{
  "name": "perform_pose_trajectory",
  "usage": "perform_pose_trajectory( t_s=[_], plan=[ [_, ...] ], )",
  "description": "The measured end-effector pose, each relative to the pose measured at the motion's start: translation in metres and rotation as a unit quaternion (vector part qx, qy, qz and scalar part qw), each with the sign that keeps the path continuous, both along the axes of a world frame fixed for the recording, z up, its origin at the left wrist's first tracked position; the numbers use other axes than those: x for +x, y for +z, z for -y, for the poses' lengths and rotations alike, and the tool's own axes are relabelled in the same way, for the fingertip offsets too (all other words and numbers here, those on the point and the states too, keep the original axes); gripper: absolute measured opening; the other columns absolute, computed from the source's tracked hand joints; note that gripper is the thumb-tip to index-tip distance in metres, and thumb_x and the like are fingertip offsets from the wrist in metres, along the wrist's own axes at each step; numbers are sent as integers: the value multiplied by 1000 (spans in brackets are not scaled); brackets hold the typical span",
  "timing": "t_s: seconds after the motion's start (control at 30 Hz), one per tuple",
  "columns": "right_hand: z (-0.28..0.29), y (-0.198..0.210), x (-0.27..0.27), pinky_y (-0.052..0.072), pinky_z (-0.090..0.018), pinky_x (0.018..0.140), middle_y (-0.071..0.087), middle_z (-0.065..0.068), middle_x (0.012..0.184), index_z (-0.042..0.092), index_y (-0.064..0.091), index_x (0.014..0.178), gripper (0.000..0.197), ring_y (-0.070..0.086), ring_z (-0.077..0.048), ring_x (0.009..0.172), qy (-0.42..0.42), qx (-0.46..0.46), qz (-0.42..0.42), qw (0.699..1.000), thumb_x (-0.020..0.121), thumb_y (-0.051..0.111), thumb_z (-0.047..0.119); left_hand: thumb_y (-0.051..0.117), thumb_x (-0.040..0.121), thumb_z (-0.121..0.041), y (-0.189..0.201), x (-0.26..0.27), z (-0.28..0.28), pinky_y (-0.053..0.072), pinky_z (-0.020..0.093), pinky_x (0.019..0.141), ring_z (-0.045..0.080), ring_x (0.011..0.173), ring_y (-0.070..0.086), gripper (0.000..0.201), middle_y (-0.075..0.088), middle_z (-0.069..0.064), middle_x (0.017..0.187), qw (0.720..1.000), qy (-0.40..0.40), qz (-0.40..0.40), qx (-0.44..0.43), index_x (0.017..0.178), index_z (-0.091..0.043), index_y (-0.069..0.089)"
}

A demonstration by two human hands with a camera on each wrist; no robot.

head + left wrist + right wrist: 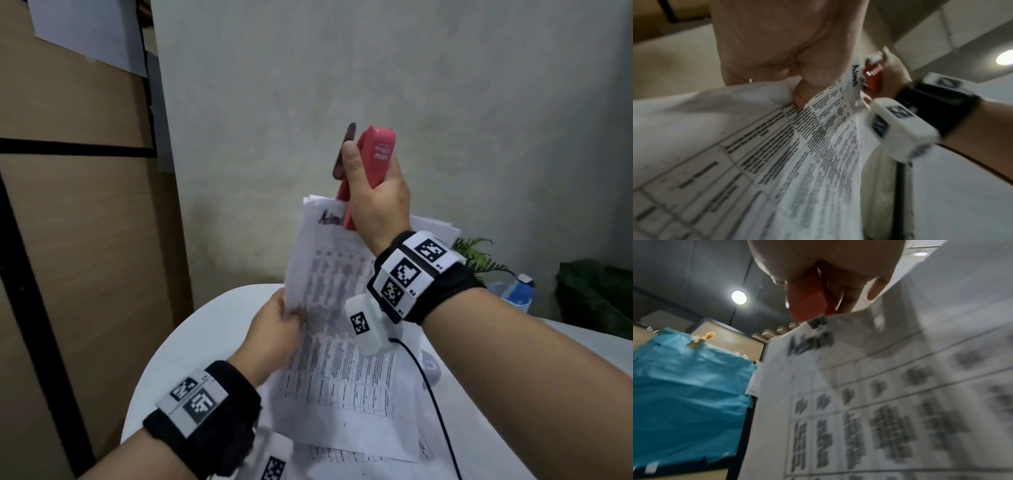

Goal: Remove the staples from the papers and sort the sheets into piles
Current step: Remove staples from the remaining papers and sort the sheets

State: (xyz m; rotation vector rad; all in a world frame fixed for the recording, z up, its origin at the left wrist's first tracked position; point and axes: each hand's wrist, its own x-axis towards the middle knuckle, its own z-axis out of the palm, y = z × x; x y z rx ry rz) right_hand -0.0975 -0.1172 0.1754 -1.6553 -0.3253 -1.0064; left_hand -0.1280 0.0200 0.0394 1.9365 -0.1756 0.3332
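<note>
A stapled bundle of printed sheets (329, 308) with "Admin" handwritten at the top is held up above the white table (212, 325). My left hand (277, 325) pinches its left edge, thumb on the front. My right hand (373, 192) grips a red stapler (376, 154), upright, its lower end at the bundle's top edge. In the right wrist view the stapler's metal tip (818, 322) sits at the top edge of the bundle (890, 402), just above the word. The left wrist view shows the bundle (787, 146), the left hand's thumb (803, 92) on it and the stapler (874, 73) far off.
More printed sheets (359, 455) lie flat on the table under the bundle. A black cable (435, 394) runs from my right wrist across them. A green plant (479, 257) and a blue-capped bottle (517, 291) stand at the back right. A wooden panel (68, 240) is at left.
</note>
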Motion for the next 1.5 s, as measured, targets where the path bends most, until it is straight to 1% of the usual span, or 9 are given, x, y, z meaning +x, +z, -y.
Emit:
perform_pose_trajectory(
  t_s=[0.1, 0.3, 0.53, 0.77, 0.93, 1.1, 1.2, 1.33, 1.5],
  plan=[
    [14, -2, 0, 46, -46, 93, 61, 17, 72, 42, 46, 77, 37, 64, -20, 86, -46, 13, 3, 999, 70, 37, 78, 49, 93, -14, 6, 11, -32, 56, 44, 81, 23, 92, 67, 24, 69, 3, 103, 998, 43, -33, -38, 113, -22, 57],
    [54, -40, 7, 55, -37, 74, 68, -4, 88, 23, 59, 90, 44, 66, -20, 77, 21, -76, -149, 986, 80, 50, 65, 51, 88, 1, 12, 43, -107, 52, 46, 86, 33, 98, 61, 27, 60, 13, 110, 980, 156, -119, -41, 113, -9, 48],
    [71, -118, 1, 40, -24, 58, 62, 8, 56, 19, 57, 63, 42, 53, -16, 55, 115, -276, -404, 864, 91, 48, 48, 55, 86, -8, -12, 71, -168, 49, 33, 78, 32, 95, 61, 24, 65, 18, 107, 911, 219, -229, 263, 108, 0, 59],
    [75, -159, -3, 46, -23, 69, 64, -2, 90, 15, 58, 103, 42, 62, -21, 78, 96, -426, -544, 717, 90, 47, 52, 62, 83, -9, -42, 88, -198, 45, 27, 67, 27, 89, 63, 26, 68, 14, 101, 828, 199, -332, 405, 106, 3, 62],
    [82, -170, -8, 51, -26, 85, 66, 4, 102, 29, 56, 116, 44, 65, -14, 88, 88, -461, -604, 644, 82, 58, 57, 69, 81, -26, -39, 98, -172, 45, 37, 93, 35, 116, 54, 54, 53, 19, 128, 858, 207, -237, 406, 125, -5, 46],
    [98, -171, -13, 54, -26, 82, 68, 5, 94, 28, 57, 114, 44, 67, -11, 80, 94, -464, -620, 625, 81, 58, 58, 56, 89, -21, -24, 79, -84, 45, 22, 71, 19, 87, 62, 24, 69, 8, 108, 881, 13, -180, 437, 106, -7, 67],
    [109, -173, -18, 52, -21, 75, 67, 9, 89, 31, 58, 110, 44, 66, -7, 77, 78, -484, -611, 621, 79, 56, 63, 52, 92, -30, -32, 68, -40, 43, 20, 62, 14, 78, 61, 31, 73, 6, 104, 847, -87, -250, 462, 105, -7, 69],
    [120, -174, -27, 52, -22, 75, 69, 10, 88, 31, 61, 103, 43, 66, -7, 77, 79, -470, -611, 632, 77, 56, 65, 57, 89, -36, -46, 60, -10, 43, 22, 63, 15, 81, 61, 35, 73, 5, 106, 807, -106, -305, 495, 105, -8, 69],
    [126, -180, -35, 54, -24, 77, 69, 7, 88, 30, 61, 100, 43, 67, -9, 77, 85, -451, -609, 646, 76, 57, 65, 52, 93, -35, -49, 62, 0, 53, 27, 77, 21, 91, 68, 27, 70, 5, 101, 831, -69, -332, 441, 89, -10, 61]
  ],
)
